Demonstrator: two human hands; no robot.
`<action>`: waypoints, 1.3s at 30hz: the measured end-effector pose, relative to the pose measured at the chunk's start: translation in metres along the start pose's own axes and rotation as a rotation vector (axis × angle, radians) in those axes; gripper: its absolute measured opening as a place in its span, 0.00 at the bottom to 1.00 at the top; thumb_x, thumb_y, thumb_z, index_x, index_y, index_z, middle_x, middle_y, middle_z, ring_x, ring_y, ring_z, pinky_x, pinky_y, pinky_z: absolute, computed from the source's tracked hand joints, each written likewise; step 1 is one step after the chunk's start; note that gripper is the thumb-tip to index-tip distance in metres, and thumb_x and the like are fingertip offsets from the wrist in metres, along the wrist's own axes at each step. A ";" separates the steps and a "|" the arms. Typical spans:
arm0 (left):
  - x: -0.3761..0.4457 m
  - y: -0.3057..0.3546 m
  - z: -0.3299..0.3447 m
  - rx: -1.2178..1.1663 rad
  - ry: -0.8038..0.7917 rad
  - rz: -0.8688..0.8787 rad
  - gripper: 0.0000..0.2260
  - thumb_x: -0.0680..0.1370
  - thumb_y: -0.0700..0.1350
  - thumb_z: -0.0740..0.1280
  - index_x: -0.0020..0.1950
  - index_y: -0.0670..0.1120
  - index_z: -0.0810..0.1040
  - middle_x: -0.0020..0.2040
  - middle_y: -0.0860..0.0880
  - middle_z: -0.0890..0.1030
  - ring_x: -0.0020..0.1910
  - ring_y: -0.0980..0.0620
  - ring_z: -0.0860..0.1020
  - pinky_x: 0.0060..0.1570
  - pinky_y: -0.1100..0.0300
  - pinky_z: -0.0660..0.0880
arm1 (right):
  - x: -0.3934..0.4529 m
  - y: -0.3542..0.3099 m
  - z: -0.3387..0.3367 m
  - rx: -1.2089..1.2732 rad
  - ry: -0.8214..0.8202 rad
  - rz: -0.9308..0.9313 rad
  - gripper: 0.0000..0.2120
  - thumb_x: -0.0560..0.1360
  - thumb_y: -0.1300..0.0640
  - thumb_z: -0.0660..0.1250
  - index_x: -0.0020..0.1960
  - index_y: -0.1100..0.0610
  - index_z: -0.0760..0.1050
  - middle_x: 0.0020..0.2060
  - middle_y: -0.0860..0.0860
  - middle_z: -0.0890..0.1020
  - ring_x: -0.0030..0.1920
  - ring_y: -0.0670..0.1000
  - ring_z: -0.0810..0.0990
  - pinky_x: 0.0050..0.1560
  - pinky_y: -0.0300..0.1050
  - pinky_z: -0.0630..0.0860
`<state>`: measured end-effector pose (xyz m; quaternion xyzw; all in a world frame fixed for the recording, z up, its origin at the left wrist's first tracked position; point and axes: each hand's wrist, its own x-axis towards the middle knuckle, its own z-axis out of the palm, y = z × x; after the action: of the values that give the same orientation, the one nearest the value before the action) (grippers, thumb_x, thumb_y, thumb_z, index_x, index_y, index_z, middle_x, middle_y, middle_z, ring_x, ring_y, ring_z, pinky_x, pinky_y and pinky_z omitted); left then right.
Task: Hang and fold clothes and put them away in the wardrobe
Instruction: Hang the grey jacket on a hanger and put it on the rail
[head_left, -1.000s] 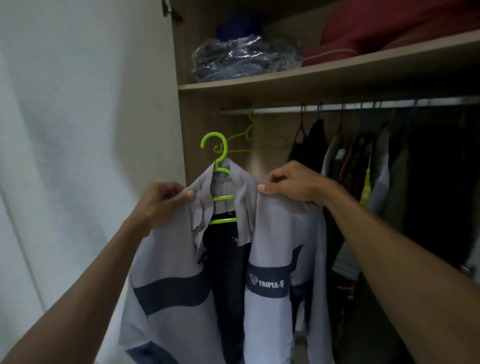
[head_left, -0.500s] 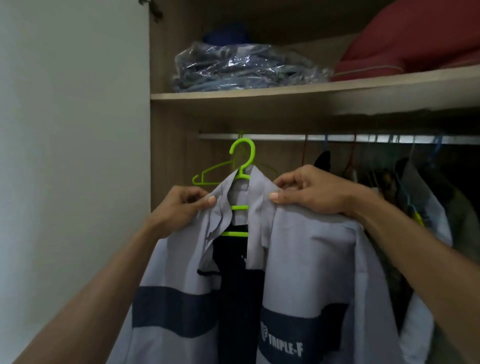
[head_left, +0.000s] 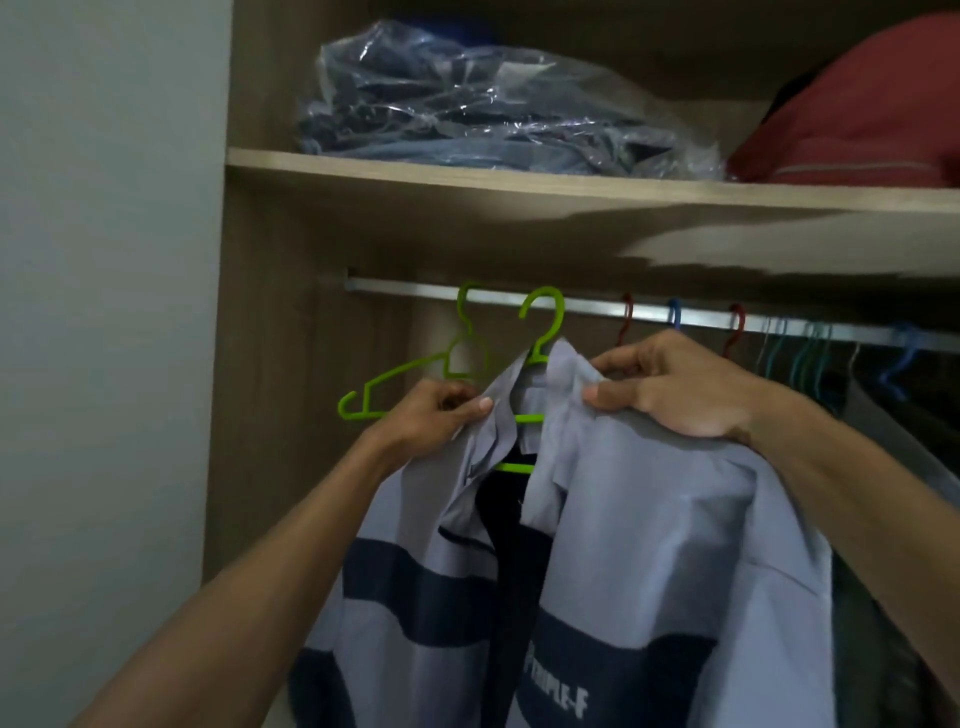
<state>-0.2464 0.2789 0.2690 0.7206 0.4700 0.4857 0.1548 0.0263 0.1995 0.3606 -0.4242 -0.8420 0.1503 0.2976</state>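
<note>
Left hand (head_left: 436, 415) and right hand (head_left: 670, 387) pinched grey shirt (head_left: 649, 519) shoulders; green hanger (head_left: 543, 325) hook at rail (head_left: 395, 287), near wardrobe's left edge.

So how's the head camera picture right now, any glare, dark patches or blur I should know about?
Head view: dim overall; glare on the plastic-wrapped clothes on the shelf; deep shadow swallows the hanging clothes at right; soft blur on both hands, left hand, right hand, and on the shirt lettering; rail bows from wide-angle distortion.
</note>
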 end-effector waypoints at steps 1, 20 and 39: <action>0.008 0.000 0.002 0.023 0.024 0.013 0.16 0.79 0.55 0.69 0.46 0.41 0.83 0.37 0.46 0.81 0.37 0.54 0.76 0.41 0.52 0.74 | 0.007 0.000 0.000 -0.015 0.018 0.014 0.03 0.77 0.53 0.72 0.48 0.46 0.83 0.44 0.45 0.87 0.49 0.46 0.85 0.55 0.45 0.81; 0.160 -0.021 -0.097 0.944 0.205 0.118 0.24 0.85 0.50 0.55 0.81 0.54 0.55 0.81 0.44 0.57 0.79 0.37 0.53 0.76 0.38 0.52 | 0.123 -0.014 0.031 -0.178 0.442 0.297 0.14 0.81 0.55 0.61 0.62 0.63 0.74 0.63 0.62 0.78 0.65 0.61 0.76 0.60 0.46 0.74; 0.154 -0.020 -0.078 0.820 0.188 0.034 0.27 0.84 0.54 0.58 0.81 0.57 0.53 0.82 0.46 0.53 0.81 0.42 0.47 0.74 0.34 0.49 | 0.137 -0.003 0.136 -0.053 0.500 0.397 0.24 0.80 0.58 0.59 0.76 0.55 0.63 0.69 0.58 0.73 0.68 0.62 0.73 0.65 0.53 0.71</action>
<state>-0.3095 0.3978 0.3783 0.6828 0.6243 0.3245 -0.1966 -0.1246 0.3082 0.3076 -0.6118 -0.6470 0.0745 0.4490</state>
